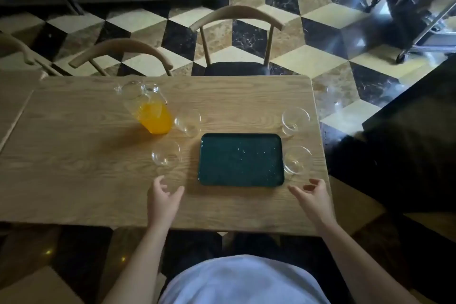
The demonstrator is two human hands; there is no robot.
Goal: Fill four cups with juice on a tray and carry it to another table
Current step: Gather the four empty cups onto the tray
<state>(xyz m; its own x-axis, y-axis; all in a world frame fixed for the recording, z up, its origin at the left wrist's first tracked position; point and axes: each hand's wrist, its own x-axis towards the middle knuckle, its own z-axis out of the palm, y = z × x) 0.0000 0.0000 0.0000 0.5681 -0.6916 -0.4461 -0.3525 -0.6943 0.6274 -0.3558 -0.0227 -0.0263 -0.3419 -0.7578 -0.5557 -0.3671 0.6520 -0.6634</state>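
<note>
One light wooden table [86,168] w/ one dark green rectangular tray [240,159] near its front edge, nothing on it. Four clear glass cups, all empty, all off the tray: far-left cup [188,122] just beside the pitcher, near-left cup [166,157], far-right cup [294,119], near-right cup [297,159] just beside the tray's right edge. One clear glass pitcher [148,108], approx. half full of orange juice, at back left. Two wooden chairs behind the table. No readable writing or labels. Left hand [164,198] hovers just short of the near-left cup, fingers spread & curved, holding nothing. Right hand [312,196] hovers near the near-right cup, fingers apart, loosely curled, also holding nothing.
</note>
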